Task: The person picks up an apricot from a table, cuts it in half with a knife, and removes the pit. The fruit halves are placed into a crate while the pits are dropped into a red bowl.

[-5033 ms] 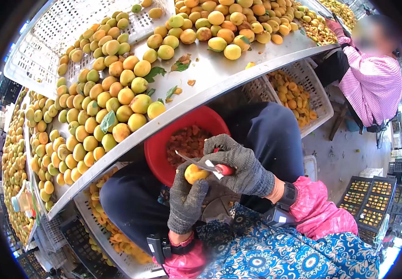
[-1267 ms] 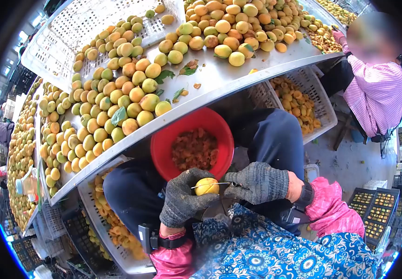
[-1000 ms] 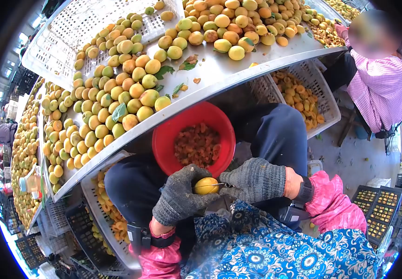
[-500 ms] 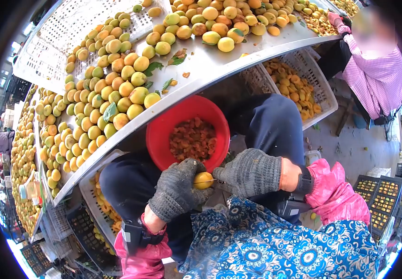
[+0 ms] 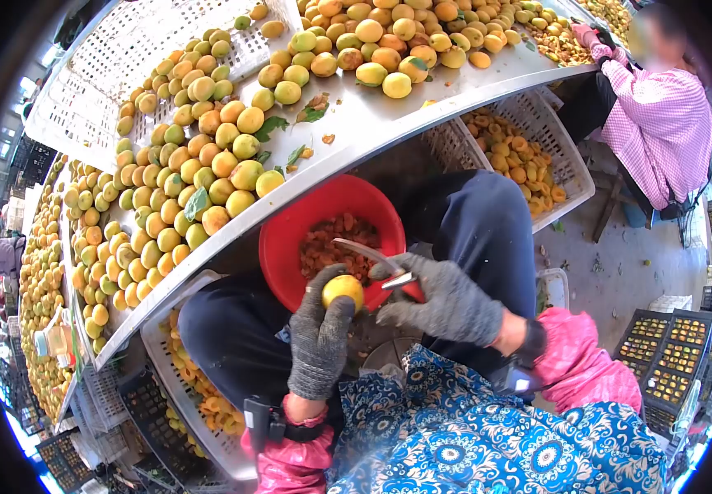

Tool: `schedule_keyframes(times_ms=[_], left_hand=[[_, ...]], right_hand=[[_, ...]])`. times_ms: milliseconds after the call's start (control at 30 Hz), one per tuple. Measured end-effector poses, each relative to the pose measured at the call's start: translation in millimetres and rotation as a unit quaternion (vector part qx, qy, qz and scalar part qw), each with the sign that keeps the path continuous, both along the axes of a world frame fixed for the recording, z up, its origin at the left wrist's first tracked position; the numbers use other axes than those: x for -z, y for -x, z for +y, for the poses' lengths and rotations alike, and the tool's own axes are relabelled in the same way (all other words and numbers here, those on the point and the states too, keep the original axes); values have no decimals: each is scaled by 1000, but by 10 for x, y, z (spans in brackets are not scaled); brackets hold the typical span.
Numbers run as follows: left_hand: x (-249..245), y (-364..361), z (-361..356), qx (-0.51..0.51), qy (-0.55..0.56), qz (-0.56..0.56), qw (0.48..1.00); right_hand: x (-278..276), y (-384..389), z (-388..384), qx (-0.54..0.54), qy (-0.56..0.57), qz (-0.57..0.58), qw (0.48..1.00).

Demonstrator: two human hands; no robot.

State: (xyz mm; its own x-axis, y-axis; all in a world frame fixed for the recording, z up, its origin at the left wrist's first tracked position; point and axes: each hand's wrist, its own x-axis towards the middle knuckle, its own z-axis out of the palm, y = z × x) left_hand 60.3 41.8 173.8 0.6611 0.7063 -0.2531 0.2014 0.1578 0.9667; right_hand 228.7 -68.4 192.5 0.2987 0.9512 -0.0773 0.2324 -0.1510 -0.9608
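Observation:
In the head view, my left hand (image 5: 321, 342), in a grey knit glove, grips a yellow apricot (image 5: 343, 291) between thumb and fingers. My gloved right hand (image 5: 450, 303) is closed around red-handled shears (image 5: 395, 281). Their two metal blades stand apart, the longer one curved and reaching over the bucket. The blades are clear of the apricot. Below both hands' far side, between my knees, a red bucket (image 5: 277, 255) holds many brownish-orange pieces (image 5: 323, 247).
A metal table (image 5: 356, 123) piled with whole apricots (image 5: 224, 160) curves across in front. White crates (image 5: 582, 185) of apricot halves stand under it and by my left leg. Dark trays (image 5: 675, 362) sit at right. A co-worker in a pink checked top (image 5: 660, 123) sits at far right.
The shears have come off the apricot and opened, moving up over the bucket with my right hand. My left hand has turned upright and raised the apricot.

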Motion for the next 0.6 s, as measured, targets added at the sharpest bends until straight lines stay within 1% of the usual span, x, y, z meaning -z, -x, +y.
schedule_keyframes(times_ms=[33, 67, 100, 133, 200, 233, 300, 333, 367, 400, 433, 467, 500, 567, 600], left_hand=[[13, -49, -82, -11, 12, -47, 999], [20, -87, -185, -22, -5, -77, 997], [21, -63, -191, -20, -4, -76, 997], [22, -35, -182, -12, 24, -52, 998], [-37, 21, -145, 4, 98, -8, 995], [-65, 41, -99, 6, 98, -10, 995], [-91, 86, 5, 81, 176, 51, 980], [-37, 99, 41, 118, 91, 55, 987], [67, 144, 36, 117, 93, 57, 987], [193, 199, 19, 127, -48, 78, 988], [262, 224, 10, 136, -188, 97, 968], [258, 172, -8, 101, -44, 91, 990], [234, 120, -31, 103, -44, 90, 990], [124, 32, -91, 41, 111, 50, 992], [66, -1, -114, 42, 113, 51, 991]], right_hand=[[67, 103, 25, 13, -35, -7, 999], [96, 154, 21, 28, -23, 3, 999], [115, 182, 10, 43, -10, 13, 999], [124, 167, 2, 43, -9, 13, 999], [129, 84, -4, -10, -25, 52, 998], [136, 49, -1, -9, -25, 50, 998], [168, -7, 11, -79, -61, -10, 995], [183, -26, 9, -105, -37, -21, 994], [192, -26, 22, -106, -36, -19, 994], [200, -26, 37, -114, -54, -14, 992], [206, -23, 45, -122, -72, -9, 990], [189, -20, 47, -119, -71, -9, 990], [153, -23, 51, -116, -59, -23, 991], [123, -13, 57, -113, -44, -38, 992], [122, 14, 56, -104, -44, -74, 991]])
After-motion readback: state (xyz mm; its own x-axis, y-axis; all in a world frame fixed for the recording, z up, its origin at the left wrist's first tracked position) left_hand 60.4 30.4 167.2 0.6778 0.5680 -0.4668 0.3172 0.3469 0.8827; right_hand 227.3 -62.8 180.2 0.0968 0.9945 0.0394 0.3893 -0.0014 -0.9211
